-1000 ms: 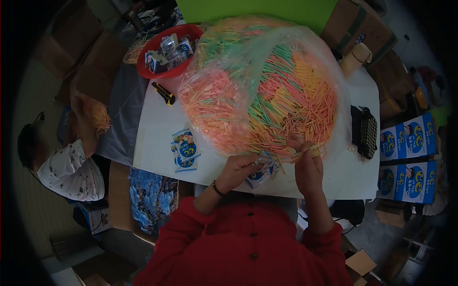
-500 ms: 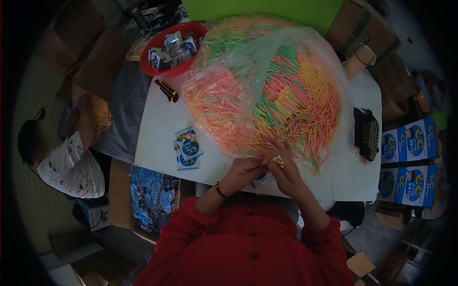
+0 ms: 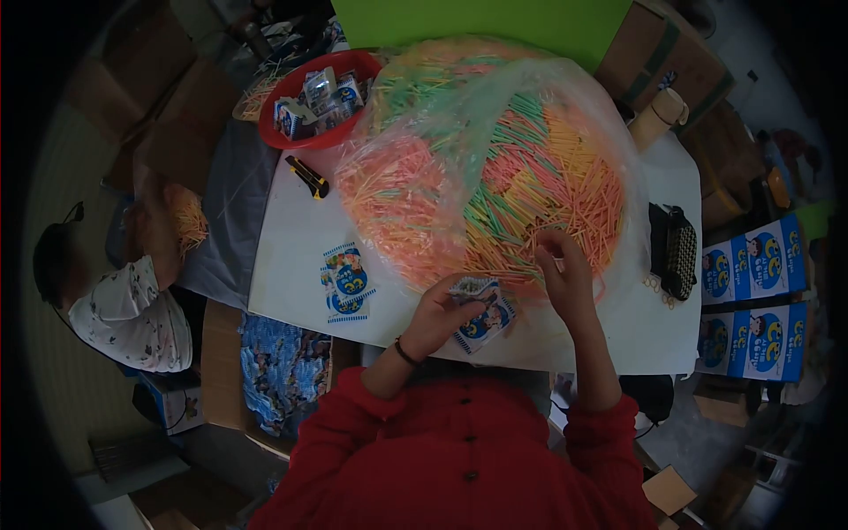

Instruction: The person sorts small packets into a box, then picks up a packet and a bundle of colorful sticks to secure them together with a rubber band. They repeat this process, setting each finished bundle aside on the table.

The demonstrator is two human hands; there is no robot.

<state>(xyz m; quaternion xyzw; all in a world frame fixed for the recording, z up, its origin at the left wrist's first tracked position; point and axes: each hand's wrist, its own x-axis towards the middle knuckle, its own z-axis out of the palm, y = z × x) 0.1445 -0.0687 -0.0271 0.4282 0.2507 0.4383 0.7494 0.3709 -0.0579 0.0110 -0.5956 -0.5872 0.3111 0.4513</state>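
White table (image 3: 287, 238): printed packet (image 3: 486, 320) in left hand (image 3: 437, 320).

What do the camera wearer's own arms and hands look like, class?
Red sleeves end partway down both forearms. The left hand is ungloved, with a thin dark band at its wrist; the right hand is ungloved too, with no band visible.

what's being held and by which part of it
The left hand holds a blue-and-white printed packet by its left side, thumb across the front. Whether the right hand holds anything cannot be told.
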